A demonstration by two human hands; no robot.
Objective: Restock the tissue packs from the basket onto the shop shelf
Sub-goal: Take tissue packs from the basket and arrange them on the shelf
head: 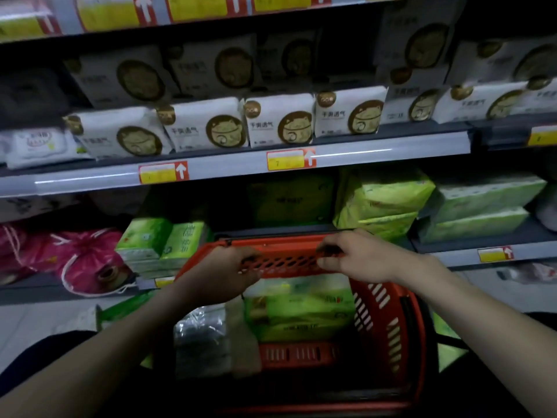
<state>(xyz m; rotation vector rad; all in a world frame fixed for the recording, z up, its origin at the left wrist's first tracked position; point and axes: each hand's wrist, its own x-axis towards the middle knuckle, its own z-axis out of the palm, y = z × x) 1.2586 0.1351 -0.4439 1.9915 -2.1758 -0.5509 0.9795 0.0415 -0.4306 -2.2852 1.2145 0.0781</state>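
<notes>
- While the left hand (224,270) grips the far rim of the red basket (388,321), fingers curled over it, shelved green packs (162,239) stand just left on the shelf (530,252).
- The tissue pack (298,312) lies inside the basket, nearer than both hands, between them.
- The right hand (358,256) clamps the same rim.

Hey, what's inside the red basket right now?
A green tissue pack and a clear plastic bag lie in the basket. Whatever sits beneath them is covered.
</notes>
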